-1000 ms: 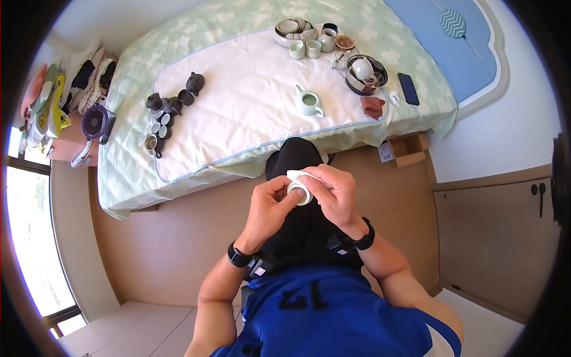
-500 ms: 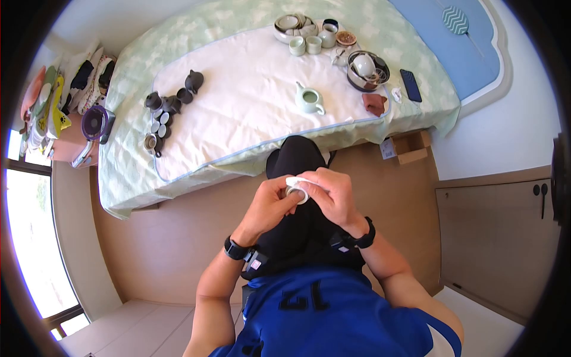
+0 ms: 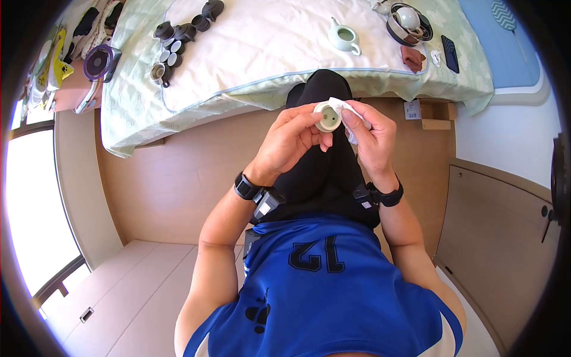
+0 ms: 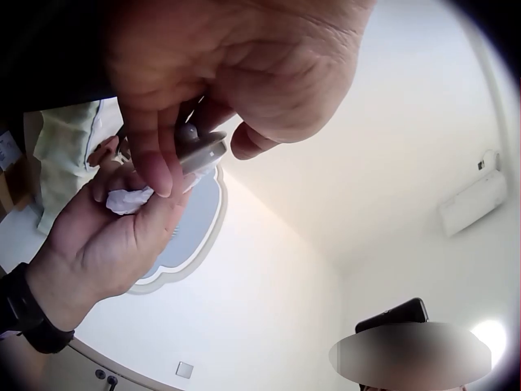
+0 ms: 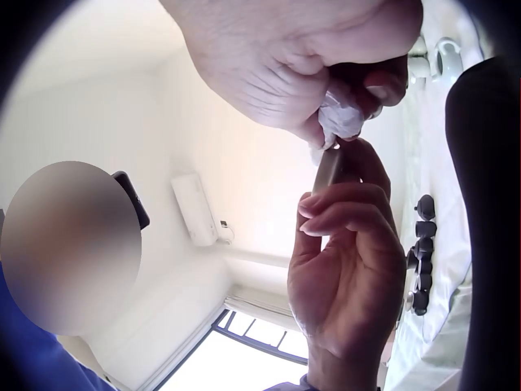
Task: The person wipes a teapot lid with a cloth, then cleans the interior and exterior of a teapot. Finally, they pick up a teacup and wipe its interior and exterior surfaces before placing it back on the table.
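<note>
Over the lap in the head view, my left hand (image 3: pixel 288 140) pinches a pale green teapot lid (image 3: pixel 329 121) by its edge, its hollow underside with a small hole turned upward. The lid's knob (image 4: pixel 189 132) shows between the fingers in the left wrist view. My right hand (image 3: pixel 376 134) pinches a crumpled white tissue (image 3: pixel 351 122) against the lid's right rim. In the right wrist view the tissue (image 5: pixel 342 118) bunches under the right fingers, right beside the lid (image 5: pixel 327 171). A matching lidless teapot (image 3: pixel 344 39) stands on the white cloth ahead.
Dark teapots and cups (image 3: pixel 184 33) stand in a cluster at the bed's left. At the right are a bowl (image 3: pixel 409 24) with white ware in it, a folded brown cloth (image 3: pixel 412 58) and a phone (image 3: pixel 450 53). An open cardboard box (image 3: pixel 437 116) sits below the bed edge.
Both hands have moved forward and slightly right with the lid and tissue. The lid's underside has come into plain view, and the tissue has shifted to its right rim. The head view has tilted downward.
</note>
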A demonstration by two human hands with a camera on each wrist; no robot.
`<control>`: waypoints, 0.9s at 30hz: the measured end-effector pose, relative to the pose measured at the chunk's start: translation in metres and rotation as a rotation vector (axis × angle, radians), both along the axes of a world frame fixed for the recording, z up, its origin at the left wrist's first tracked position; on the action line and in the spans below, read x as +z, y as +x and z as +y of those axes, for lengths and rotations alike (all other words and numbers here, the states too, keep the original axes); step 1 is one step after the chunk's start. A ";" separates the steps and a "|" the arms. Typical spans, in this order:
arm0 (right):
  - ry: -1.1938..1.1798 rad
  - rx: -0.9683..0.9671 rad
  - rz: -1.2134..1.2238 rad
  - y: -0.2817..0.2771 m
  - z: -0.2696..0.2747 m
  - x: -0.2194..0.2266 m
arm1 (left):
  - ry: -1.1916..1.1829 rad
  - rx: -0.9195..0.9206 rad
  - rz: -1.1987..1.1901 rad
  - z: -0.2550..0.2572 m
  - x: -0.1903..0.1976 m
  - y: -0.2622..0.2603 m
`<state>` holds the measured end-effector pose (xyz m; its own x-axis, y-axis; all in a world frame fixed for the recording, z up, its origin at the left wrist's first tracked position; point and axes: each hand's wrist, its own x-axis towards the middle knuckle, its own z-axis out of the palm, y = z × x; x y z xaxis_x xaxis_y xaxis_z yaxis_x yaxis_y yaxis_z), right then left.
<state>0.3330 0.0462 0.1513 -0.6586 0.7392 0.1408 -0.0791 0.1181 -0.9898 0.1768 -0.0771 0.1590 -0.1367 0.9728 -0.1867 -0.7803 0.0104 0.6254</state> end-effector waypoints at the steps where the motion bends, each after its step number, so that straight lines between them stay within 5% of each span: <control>1: 0.018 -0.006 0.000 -0.001 0.000 0.001 | 0.018 -0.002 -0.020 0.000 -0.001 -0.001; 9: 0.322 -0.016 -0.034 0.000 -0.012 0.016 | 0.083 0.052 -0.040 -0.003 -0.001 0.004; 13: 0.259 0.113 0.002 0.009 -0.017 0.022 | 0.064 0.050 0.010 -0.004 -0.010 0.000; 17: 0.148 -0.052 0.054 0.012 -0.021 0.035 | 0.046 0.001 0.106 -0.006 -0.007 0.001; 21: 0.174 0.079 -0.021 0.003 -0.015 0.051 | 0.034 -0.009 0.352 -0.002 0.005 0.008; 27: 0.256 0.209 -0.058 0.013 -0.011 0.044 | 0.057 0.020 0.353 -0.002 -0.005 0.006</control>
